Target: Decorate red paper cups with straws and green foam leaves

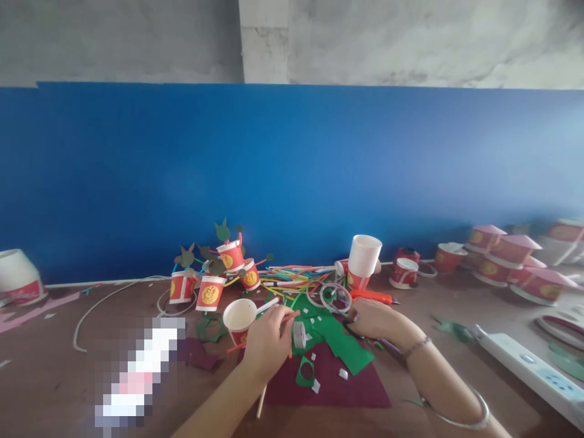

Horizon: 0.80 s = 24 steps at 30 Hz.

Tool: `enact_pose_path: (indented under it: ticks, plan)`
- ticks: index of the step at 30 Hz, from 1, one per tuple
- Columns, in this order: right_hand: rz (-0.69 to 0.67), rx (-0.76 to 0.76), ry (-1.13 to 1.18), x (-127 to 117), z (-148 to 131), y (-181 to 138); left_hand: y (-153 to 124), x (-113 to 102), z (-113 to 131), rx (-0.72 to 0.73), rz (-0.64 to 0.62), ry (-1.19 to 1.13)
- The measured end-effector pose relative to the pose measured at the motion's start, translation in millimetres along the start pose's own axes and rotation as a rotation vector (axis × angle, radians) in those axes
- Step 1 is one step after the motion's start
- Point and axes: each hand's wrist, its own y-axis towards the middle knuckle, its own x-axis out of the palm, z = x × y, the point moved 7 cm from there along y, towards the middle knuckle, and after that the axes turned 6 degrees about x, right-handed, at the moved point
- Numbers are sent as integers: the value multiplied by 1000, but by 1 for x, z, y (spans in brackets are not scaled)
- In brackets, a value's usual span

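Observation:
My left hand (269, 340) is closed around an orange-red drinking straw (294, 315); one end shows past my fingertips, the other appears at the left of the hand. A red-and-white paper cup (239, 316) stands open-topped just behind it, and a white tape roll (298, 334) lies at its right. My right hand (378, 319) reaches down with curled fingers on what look like black-handled scissors (350, 328), partly hidden. Behind that hand lies an orange-handled tool (371, 296). Green paper (347, 344) and a cut-out scrap (305, 371) lie on a maroon sheet (337, 389).
Cups with green paper figures (222, 233) stand at back left. Colored straws (296, 277), tape rings (335, 297) and stacked white cups (365, 255) are at the back middle. On the right are a power strip (533, 371) and pink-roofed cups (515, 249). A blue wall (292, 170) rises behind.

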Motion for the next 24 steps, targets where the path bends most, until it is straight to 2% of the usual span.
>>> enact_pose_path:
  ticks: [9, 14, 19, 24]
  plan:
    - [-204, -155, 286, -3, 2, -11, 2, -7, 5, 133, 83, 128]
    - [-126, -297, 229, -13, -12, -16, 2, -9, 9, 161, 93, 187]
    - [-84, -264, 196, -10, -23, -18, 1, -9, 15, 210, 104, 241]
    - [12, -321, 113, -8, -39, -20, 0, -11, 19, 255, 133, 267]
